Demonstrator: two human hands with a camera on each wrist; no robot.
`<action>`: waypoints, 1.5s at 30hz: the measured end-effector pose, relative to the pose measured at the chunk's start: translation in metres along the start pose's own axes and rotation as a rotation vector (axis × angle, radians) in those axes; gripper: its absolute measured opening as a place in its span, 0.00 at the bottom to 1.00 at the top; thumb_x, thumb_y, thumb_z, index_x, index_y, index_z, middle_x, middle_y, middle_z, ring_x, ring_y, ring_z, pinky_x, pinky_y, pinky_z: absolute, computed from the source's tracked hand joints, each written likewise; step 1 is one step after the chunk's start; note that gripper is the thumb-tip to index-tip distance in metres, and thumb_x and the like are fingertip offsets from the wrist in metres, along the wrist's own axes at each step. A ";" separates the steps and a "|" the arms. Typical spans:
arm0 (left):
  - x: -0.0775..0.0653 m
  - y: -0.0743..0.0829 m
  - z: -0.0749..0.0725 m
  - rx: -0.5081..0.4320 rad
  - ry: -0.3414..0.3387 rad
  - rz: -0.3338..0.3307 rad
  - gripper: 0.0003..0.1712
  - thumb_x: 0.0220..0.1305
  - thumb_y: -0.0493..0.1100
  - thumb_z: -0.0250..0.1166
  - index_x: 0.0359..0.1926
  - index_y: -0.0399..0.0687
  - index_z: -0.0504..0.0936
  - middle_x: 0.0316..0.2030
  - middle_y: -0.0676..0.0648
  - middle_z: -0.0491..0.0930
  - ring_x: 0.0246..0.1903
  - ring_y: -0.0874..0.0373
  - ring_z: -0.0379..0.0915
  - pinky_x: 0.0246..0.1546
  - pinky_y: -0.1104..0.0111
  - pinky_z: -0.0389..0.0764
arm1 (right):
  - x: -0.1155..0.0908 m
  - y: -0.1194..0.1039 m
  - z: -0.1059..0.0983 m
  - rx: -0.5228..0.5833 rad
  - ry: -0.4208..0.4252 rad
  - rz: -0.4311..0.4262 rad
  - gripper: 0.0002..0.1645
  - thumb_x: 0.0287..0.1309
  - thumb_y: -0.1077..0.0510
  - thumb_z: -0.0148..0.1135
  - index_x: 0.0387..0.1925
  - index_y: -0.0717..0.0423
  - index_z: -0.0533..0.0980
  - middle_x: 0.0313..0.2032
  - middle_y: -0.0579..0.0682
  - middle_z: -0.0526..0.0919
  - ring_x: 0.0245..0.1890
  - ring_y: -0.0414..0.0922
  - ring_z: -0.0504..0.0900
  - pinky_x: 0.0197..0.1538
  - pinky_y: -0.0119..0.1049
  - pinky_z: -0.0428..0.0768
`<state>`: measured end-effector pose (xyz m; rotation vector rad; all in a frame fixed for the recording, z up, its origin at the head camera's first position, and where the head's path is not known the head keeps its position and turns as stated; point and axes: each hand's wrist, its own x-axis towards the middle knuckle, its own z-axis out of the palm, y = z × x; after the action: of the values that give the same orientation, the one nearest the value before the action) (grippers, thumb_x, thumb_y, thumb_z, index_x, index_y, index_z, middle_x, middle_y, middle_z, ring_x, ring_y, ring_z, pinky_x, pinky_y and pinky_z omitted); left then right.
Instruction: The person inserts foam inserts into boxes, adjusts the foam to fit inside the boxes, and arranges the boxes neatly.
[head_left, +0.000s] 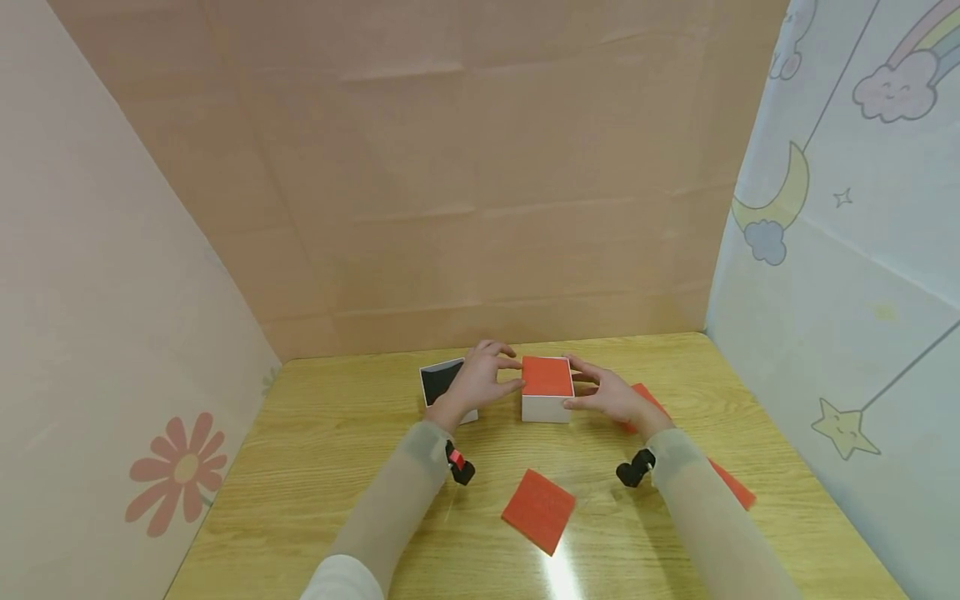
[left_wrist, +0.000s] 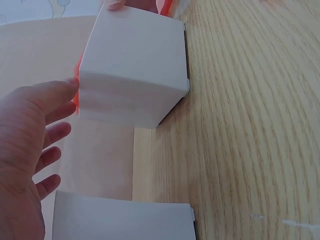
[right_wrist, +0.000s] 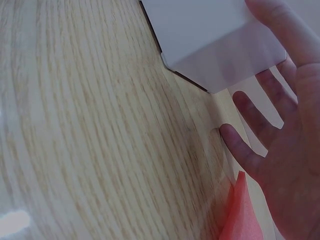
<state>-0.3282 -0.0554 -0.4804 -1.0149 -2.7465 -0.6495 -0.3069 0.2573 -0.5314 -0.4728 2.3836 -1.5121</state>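
In the head view, a white open-topped box (head_left: 546, 408) stands between the two hands, with a red square napkin (head_left: 547, 376) filling its top. My right hand (head_left: 611, 396) grips the box's right side, thumb on the front face and index finger at the back corner. The other right fingers are spread beside the wall in the right wrist view. On the left, my left hand (head_left: 480, 379) has its fingers extended, and its thumb tip touches the red edge at the box's rim (left_wrist: 76, 95). A second white box (head_left: 468, 415) with a black inside sits partly hidden behind the left hand.
Another red napkin (head_left: 538, 511) lies flat on the wooden table (head_left: 322, 467) toward the front. More red pieces lie partly under the right forearm, one near the hand (head_left: 651, 398) and one farther right (head_left: 731, 483). A brown backdrop (head_left: 480, 208) and printed side panels enclose the table.
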 end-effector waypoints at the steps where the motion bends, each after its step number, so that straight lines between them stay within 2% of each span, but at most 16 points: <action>1: 0.000 0.001 0.000 -0.002 -0.001 -0.005 0.20 0.71 0.57 0.74 0.58 0.56 0.92 0.62 0.51 0.80 0.68 0.51 0.66 0.69 0.48 0.68 | 0.000 0.000 0.000 0.000 0.000 0.001 0.64 0.64 0.51 0.79 0.88 0.44 0.48 0.83 0.58 0.54 0.76 0.68 0.64 0.69 0.63 0.74; 6: 0.002 0.004 -0.002 -0.017 -0.002 -0.025 0.18 0.70 0.56 0.75 0.55 0.55 0.93 0.62 0.50 0.80 0.68 0.50 0.67 0.69 0.47 0.68 | 0.001 0.000 0.000 -0.014 0.006 -0.003 0.63 0.63 0.49 0.79 0.88 0.41 0.49 0.83 0.59 0.54 0.76 0.68 0.64 0.69 0.63 0.74; 14: 0.004 0.009 -0.003 0.022 -0.022 -0.036 0.14 0.71 0.56 0.73 0.50 0.57 0.95 0.58 0.52 0.82 0.65 0.52 0.69 0.67 0.51 0.71 | 0.001 0.000 -0.001 -0.019 0.004 0.006 0.63 0.63 0.48 0.79 0.88 0.40 0.49 0.83 0.59 0.55 0.76 0.68 0.64 0.69 0.63 0.74; 23: 0.011 0.018 -0.001 0.148 -0.044 -0.086 0.15 0.70 0.61 0.73 0.48 0.62 0.96 0.58 0.54 0.83 0.62 0.54 0.71 0.62 0.56 0.76 | -0.001 0.000 -0.001 -0.023 0.013 -0.003 0.62 0.64 0.49 0.79 0.87 0.40 0.50 0.83 0.59 0.55 0.76 0.68 0.64 0.69 0.64 0.74; 33: 0.020 0.032 0.002 0.243 -0.045 -0.124 0.11 0.68 0.59 0.74 0.42 0.63 0.96 0.56 0.52 0.83 0.59 0.53 0.72 0.59 0.55 0.78 | -0.002 0.000 -0.002 -0.020 0.006 0.005 0.62 0.63 0.48 0.79 0.87 0.38 0.50 0.84 0.56 0.53 0.77 0.66 0.64 0.69 0.62 0.74; 39: 0.022 0.042 0.004 0.217 -0.022 -0.090 0.11 0.69 0.57 0.74 0.47 0.63 0.95 0.58 0.51 0.83 0.61 0.52 0.72 0.62 0.54 0.76 | -0.002 0.000 -0.002 0.007 -0.003 0.014 0.64 0.61 0.46 0.80 0.87 0.39 0.51 0.84 0.54 0.54 0.77 0.66 0.64 0.69 0.61 0.75; 42: 0.022 0.047 0.004 0.184 -0.042 -0.068 0.13 0.70 0.58 0.74 0.51 0.64 0.94 0.60 0.50 0.81 0.62 0.52 0.70 0.65 0.54 0.74 | -0.003 -0.001 -0.002 0.006 -0.001 0.009 0.64 0.61 0.46 0.80 0.87 0.42 0.50 0.83 0.55 0.55 0.76 0.66 0.65 0.68 0.61 0.76; 45: 0.024 0.050 0.005 0.169 -0.070 -0.075 0.15 0.71 0.59 0.73 0.54 0.66 0.93 0.61 0.51 0.80 0.63 0.53 0.68 0.66 0.55 0.72 | -0.005 -0.004 -0.002 0.005 -0.001 0.004 0.64 0.62 0.46 0.80 0.87 0.44 0.50 0.83 0.55 0.56 0.76 0.66 0.65 0.68 0.60 0.76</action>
<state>-0.3137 -0.0051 -0.4614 -0.9189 -2.8535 -0.3895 -0.3029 0.2596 -0.5266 -0.4677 2.3779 -1.5152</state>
